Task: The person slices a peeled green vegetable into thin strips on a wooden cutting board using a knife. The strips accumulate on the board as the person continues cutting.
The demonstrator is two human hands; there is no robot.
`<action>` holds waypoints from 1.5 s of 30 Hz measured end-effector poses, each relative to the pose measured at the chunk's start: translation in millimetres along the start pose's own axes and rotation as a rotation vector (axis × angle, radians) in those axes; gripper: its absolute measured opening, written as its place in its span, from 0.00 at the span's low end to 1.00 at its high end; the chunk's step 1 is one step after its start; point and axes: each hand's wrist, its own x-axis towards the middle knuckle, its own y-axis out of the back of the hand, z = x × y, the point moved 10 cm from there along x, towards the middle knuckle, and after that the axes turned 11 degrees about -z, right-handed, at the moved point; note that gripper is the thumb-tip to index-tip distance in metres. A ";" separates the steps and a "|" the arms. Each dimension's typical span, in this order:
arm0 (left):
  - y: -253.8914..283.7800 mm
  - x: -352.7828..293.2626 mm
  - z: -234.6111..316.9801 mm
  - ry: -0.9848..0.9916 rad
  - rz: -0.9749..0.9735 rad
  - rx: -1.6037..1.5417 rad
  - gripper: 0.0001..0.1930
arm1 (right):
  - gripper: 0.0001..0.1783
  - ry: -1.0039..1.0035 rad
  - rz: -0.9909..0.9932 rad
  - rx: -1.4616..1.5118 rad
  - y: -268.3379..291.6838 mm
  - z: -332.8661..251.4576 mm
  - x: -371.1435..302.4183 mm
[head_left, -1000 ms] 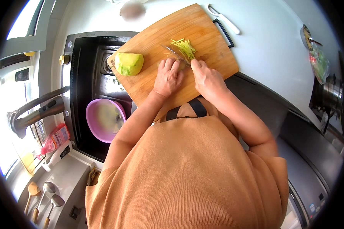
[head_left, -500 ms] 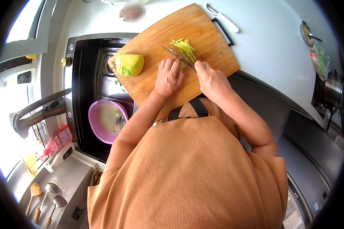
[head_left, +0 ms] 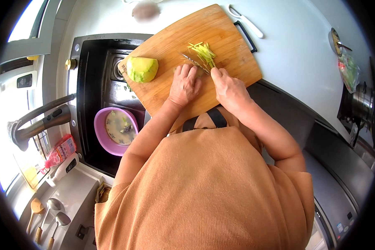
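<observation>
My right hand (head_left: 231, 88), closed around the knife (head_left: 192, 61), has edged slightly back toward my left hand (head_left: 185, 88), fingers curled over something hidden, so slicing seems ongoing beside the green strips (head_left: 205, 52) on the board (head_left: 187, 31).

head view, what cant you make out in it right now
- Knife handle, head view: hidden by the right hand.
- Whatever lies under the left hand's fingertips, head view: the hand itself covers it.
- Round thing at the top, head view: too blurred to name.
- Dark bits in the purple bowl, head view: too small, in cloudy liquid.
</observation>
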 end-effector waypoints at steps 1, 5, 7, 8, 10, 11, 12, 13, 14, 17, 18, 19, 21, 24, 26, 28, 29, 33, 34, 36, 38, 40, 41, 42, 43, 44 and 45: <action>0.3 -0.7 -0.3 -0.002 0.007 0.000 0.18 | 0.14 -0.006 0.009 0.010 1.7 -2.1 1.8; 3.7 0.1 1.3 0.008 0.030 -0.019 0.16 | 0.12 -0.026 0.054 0.063 0.9 3.0 8.9; 5.7 0.0 1.5 0.014 0.041 -0.030 0.17 | 0.12 -0.046 0.110 0.093 -1.7 12.0 8.7; 6.5 0.1 1.4 0.016 0.047 -0.037 0.17 | 0.11 -0.056 0.137 0.108 -1.4 16.5 7.8; 5.8 -0.1 2.2 0.006 0.043 -0.018 0.18 | 0.11 -0.018 0.212 0.154 4.8 19.7 4.0; 5.3 0.0 2.4 0.001 0.041 -0.009 0.19 | 0.11 0.001 0.249 0.177 8.3 20.5 1.7; 4.8 -0.4 1.9 0.000 0.039 -0.009 0.19 | 0.11 -0.012 0.213 0.171 5.7 20.8 1.6; 4.2 -0.5 1.4 0.000 0.037 -0.010 0.19 | 0.11 -0.025 0.176 0.166 4.7 19.8 0.4; 3.9 -0.6 1.0 -0.001 0.036 -0.010 0.19 | 0.11 -0.038 0.140 0.161 4.0 18.4 -0.9; 4.7 -0.7 1.4 0.007 0.032 -0.013 0.19 | 0.12 -0.022 0.059 0.116 5.3 7.9 -7.5; 5.0 -0.5 1.9 0.002 0.032 -0.018 0.19 | 0.13 -0.012 0.041 0.094 6.3 5.2 -9.4; 5.3 -0.3 2.2 -0.003 0.033 -0.023 0.18 | 0.13 -0.001 0.022 0.071 7.0 3.5 -11.4; 4.6 -0.4 1.6 -0.006 0.031 -0.025 0.18 | 0.15 0.009 -0.013 0.034 8.9 1.5 -13.9; 2.6 -1.3 -0.2 0.001 0.021 -0.019 0.18 | 0.16 0.012 -0.053 0.000 9.2 0.4 -13.3; 2.0 -1.6 -0.2 0.006 0.017 -0.024 0.18 | 0.16 0.017 -0.068 -0.005 7.7 -0.5 -10.2; 0.8 -0.7 -0.5 0.008 0.006 -0.017 0.18 | 0.16 -0.008 -0.057 -0.025 2.4 -1.4 -4.4; 0.0 -0.4 -0.6 0.009 0.001 -0.014 0.18 | 0.16 -0.021 -0.052 -0.035 -0.9 -1.8 -1.7; -0.2 -0.2 -1.2 0.000 0.002 -0.012 0.18 | 0.14 -0.024 0.015 -0.003 -2.2 -2.8 3.8; 0.2 -0.8 -1.3 -0.002 0.011 -0.020 0.18 | 0.14 -0.034 0.028 0.012 -1.6 -1.3 4.5; 2.3 -1.6 0.6 0.018 0.015 0.000 0.19 | 0.13 -0.051 0.044 0.025 -2.3 1.0 4.9; 7.4 -5.6 6.8 0.062 0.006 0.057 0.19 | 0.13 -0.066 0.049 0.020 -4.1 3.0 4.7; 16.7 -12.3 14.2 0.066 0.072 0.101 0.19 | 0.13 -0.062 0.065 0.031 -2.2 2.0 4.0; 20.4 -14.4 15.8 0.068 0.105 0.123 0.19 | 0.13 -0.060 0.073 0.037 -1.3 1.4 3.9; 16.1 -16.3 15.2 0.051 0.085 0.114 0.19 | 0.13 -0.055 0.078 0.042 -1.4 1.0 3.4; 9.7 -18.4 12.4 0.035 0.066 0.105 0.19 | 0.13 -0.050 0.082 0.046 -1.3 1.6 3.3; 5.2 -20.2 11.1 0.019 0.046 0.096 0.19 | 0.13 -0.045 0.087 0.051 -1.5 1.9 2.6; 3.8 -19.8 9.5 0.030 0.046 0.090 0.19 | 0.13 -0.030 0.097 0.053 -0.9 1.8 2.0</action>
